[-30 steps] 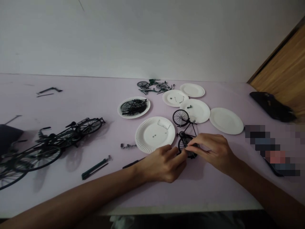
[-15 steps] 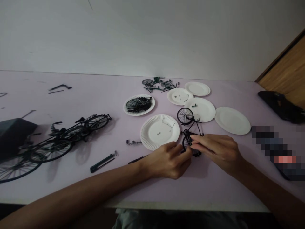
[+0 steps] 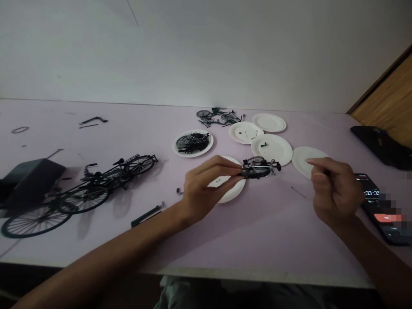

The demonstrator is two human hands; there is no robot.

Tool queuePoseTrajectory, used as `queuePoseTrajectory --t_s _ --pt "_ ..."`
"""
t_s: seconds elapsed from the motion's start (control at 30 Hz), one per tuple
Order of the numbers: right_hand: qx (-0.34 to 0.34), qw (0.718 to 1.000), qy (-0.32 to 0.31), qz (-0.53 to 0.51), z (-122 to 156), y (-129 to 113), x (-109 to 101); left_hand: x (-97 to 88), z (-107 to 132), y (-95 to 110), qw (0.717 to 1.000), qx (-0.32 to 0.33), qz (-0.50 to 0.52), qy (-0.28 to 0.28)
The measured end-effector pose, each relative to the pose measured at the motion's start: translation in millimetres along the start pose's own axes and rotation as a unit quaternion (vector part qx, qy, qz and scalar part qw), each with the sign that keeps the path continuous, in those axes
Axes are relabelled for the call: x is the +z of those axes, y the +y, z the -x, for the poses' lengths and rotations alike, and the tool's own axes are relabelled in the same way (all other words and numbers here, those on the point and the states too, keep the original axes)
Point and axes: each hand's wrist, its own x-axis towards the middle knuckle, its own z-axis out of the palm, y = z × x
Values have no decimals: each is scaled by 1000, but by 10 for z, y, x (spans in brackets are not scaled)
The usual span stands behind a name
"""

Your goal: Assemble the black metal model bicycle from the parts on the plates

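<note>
My left hand (image 3: 209, 182) is raised above the table and pinches a small black model bicycle (image 3: 259, 168) between thumb and fingers. The bicycle lies sideways, with its wheels partly hidden by each other. Below that hand is a white paper plate (image 3: 234, 192), mostly covered by it. My right hand (image 3: 334, 191) hangs apart to the right, fingers curled closed, with nothing visible in them. A thin metal rod (image 3: 298, 192) lies on the table just left of it.
Several white plates (image 3: 272, 149) lie behind the hands, one holding black wheel parts (image 3: 193, 143). Dark green loose parts (image 3: 219, 117) sit further back. A larger assembled model bicycle (image 3: 96, 189) stands at left. A phone (image 3: 383, 210) lies at right, partly pixelated.
The small bicycle has risen off the table in my left hand and turned onto its side. My right hand has let go and moved away to the right.
</note>
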Motion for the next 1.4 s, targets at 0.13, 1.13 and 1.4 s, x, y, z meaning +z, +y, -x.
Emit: queuePoseTrajectory --t_s 0.13,1.13,1.4 --pt "-2 998 -58 24 -22 -37 8 -97 -125 117 988 -116 74 71" --pt "359 805 -359 -307 -39 185 195 143 56 -49 824 -476 270 -147" --pt "266 845 -413 -209 -143 174 37 141 31 -44 842 -460 244 -138"
